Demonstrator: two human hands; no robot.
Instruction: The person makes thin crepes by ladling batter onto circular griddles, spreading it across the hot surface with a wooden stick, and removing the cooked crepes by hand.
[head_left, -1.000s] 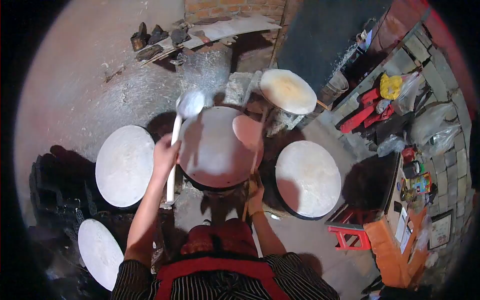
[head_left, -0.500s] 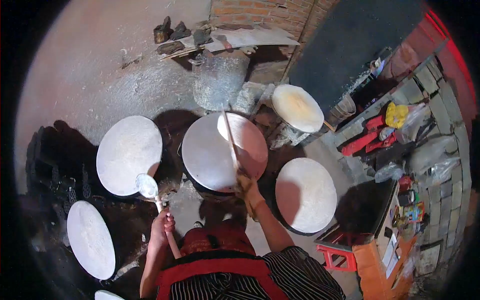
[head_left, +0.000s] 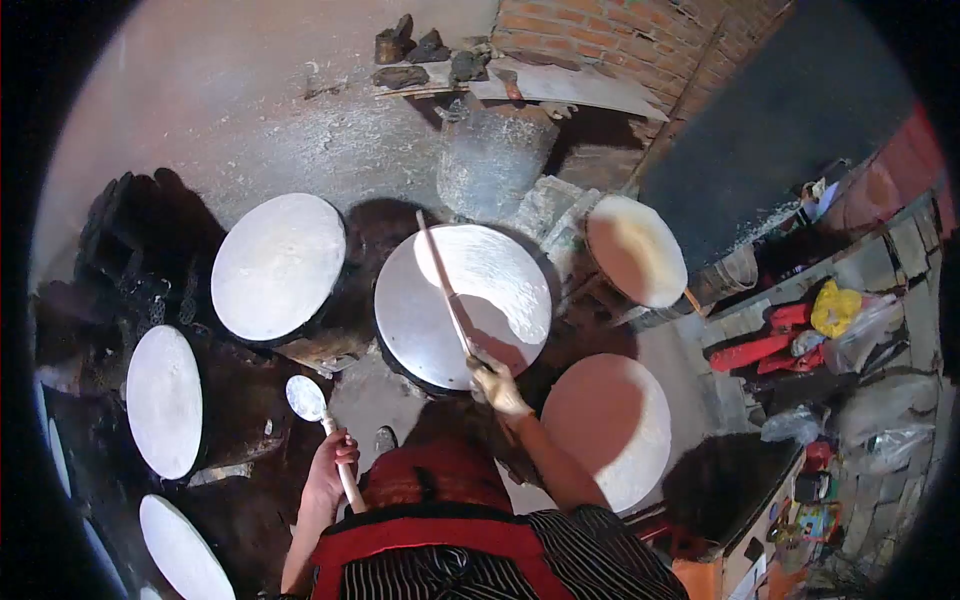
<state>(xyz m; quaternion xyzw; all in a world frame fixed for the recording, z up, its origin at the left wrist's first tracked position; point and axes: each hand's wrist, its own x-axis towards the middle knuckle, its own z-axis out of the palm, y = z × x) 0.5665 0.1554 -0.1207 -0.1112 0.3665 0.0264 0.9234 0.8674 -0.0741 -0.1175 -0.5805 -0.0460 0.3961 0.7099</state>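
My left hand is closed round the pale handle of a ladle, whose whitish bowl points up and away from me. My right hand, in what looks like a glove, grips a long thin wooden stick. The stick reaches over the middle round plate, where white batter covers the upper right part in a curved patch. Whether the stick touches the plate I cannot tell.
Whitish round plates stand at the left, far left and right. A yellowish round board lies at the back right. Behind are a metal drum and a shelf. Red cloth lies at the right.
The view has turned. The ladle has come down from above the middle plate to near my body. My right hand has moved up over that plate with the stick, and the white patch has spread.
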